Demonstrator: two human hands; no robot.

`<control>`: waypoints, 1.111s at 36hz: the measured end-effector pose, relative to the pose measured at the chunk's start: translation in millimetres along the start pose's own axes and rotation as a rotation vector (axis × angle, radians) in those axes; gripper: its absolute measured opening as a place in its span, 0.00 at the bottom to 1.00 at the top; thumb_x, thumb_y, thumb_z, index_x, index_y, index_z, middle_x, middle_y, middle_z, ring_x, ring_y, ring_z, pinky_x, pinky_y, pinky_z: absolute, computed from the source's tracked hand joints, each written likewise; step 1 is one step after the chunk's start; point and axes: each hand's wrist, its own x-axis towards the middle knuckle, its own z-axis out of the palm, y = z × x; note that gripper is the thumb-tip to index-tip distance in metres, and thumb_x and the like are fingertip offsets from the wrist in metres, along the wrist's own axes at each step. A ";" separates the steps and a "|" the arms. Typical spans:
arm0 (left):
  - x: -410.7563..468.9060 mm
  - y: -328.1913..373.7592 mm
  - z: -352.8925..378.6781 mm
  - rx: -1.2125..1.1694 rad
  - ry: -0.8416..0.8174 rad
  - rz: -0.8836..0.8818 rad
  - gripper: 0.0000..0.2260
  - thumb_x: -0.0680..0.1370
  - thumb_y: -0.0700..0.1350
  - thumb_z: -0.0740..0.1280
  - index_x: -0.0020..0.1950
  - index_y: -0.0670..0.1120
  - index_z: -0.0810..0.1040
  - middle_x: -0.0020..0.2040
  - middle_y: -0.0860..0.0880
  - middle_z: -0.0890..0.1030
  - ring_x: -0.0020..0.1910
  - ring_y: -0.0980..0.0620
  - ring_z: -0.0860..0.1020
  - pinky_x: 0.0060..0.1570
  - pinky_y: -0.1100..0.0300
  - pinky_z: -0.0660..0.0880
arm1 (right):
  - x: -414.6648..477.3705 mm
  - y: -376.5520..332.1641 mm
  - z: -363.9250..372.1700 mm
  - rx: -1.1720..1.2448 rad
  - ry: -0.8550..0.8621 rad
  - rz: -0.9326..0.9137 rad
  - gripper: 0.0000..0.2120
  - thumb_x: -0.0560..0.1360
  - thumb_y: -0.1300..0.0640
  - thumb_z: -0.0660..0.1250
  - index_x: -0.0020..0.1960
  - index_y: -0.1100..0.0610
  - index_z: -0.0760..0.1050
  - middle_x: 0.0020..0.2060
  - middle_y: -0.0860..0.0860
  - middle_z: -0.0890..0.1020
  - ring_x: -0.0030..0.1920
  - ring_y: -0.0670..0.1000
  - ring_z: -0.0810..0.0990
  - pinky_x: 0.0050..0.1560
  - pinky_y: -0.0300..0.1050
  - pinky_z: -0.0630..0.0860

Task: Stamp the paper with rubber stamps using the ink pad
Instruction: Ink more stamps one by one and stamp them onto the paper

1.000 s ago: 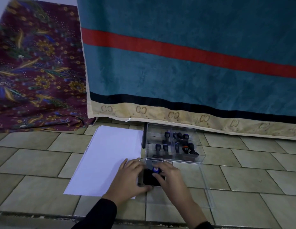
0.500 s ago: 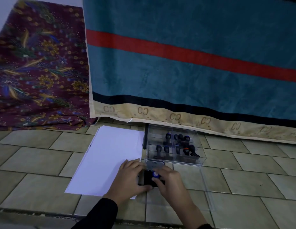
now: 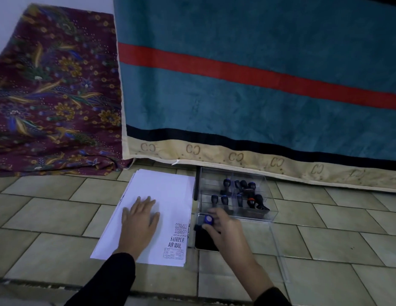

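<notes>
- Teal blanket [image 3: 259,102], with a red stripe, a dark band and a beige hem, hangs down to the floor across the back of the view.
- Maroon floral cloth [image 3: 51,96] lies draped to its left; the two meet at the blanket's left edge.
- Tiled floor [image 3: 42,219], beige-green, carries everything else.
- Paper [image 3: 161,202]: white sheets stacked on the floor, just left of the box. Several dark prints sit along the lower right edge of the top sheet; "SAMPLE" and "AIR MAIL" are legible.
- Clear plastic box [image 3: 267,195] stands just in front of the blanket hem, with compartments holding several dark-handled rubber stamps [image 3: 245,193], some upright, some tilted.
- Left hand [image 3: 139,219]: palm down on the paper, fingers spread flat, gripping nothing. Dark sleeve to the wrist.
- Right hand [image 3: 225,228]: fingers pinched around a stamp [image 3: 208,220] with a blue-topped handle, held over the ink pad.
- Ink pad [image 3: 204,239]: dark, on the floor between the paper's right edge and the box front, partly covered by the right hand. Cannot tell whether the stamp face touches it.
</notes>
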 end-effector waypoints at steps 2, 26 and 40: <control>-0.3 -5.2 5.2 0.056 -0.029 -0.007 0.20 0.82 0.53 0.56 0.74 0.51 0.65 0.77 0.53 0.61 0.78 0.52 0.50 0.74 0.42 0.46 | 14.8 -7.1 6.2 0.002 0.013 -0.032 0.10 0.72 0.61 0.71 0.52 0.56 0.76 0.45 0.52 0.84 0.45 0.46 0.83 0.48 0.43 0.81; -1.6 -2.6 7.9 0.066 -0.010 -0.029 0.20 0.81 0.52 0.56 0.73 0.52 0.65 0.77 0.54 0.60 0.78 0.52 0.52 0.75 0.43 0.43 | 57.6 -9.8 53.9 -0.123 -0.198 -0.102 0.08 0.73 0.63 0.68 0.52 0.61 0.76 0.51 0.58 0.81 0.50 0.55 0.80 0.52 0.50 0.78; 2.2 13.5 7.6 0.105 0.004 -0.116 0.20 0.78 0.49 0.59 0.70 0.50 0.66 0.74 0.52 0.64 0.75 0.51 0.56 0.74 0.41 0.45 | 54.6 -4.8 59.9 -0.135 -0.231 -0.089 0.05 0.72 0.65 0.68 0.46 0.59 0.73 0.49 0.58 0.82 0.47 0.55 0.81 0.48 0.52 0.80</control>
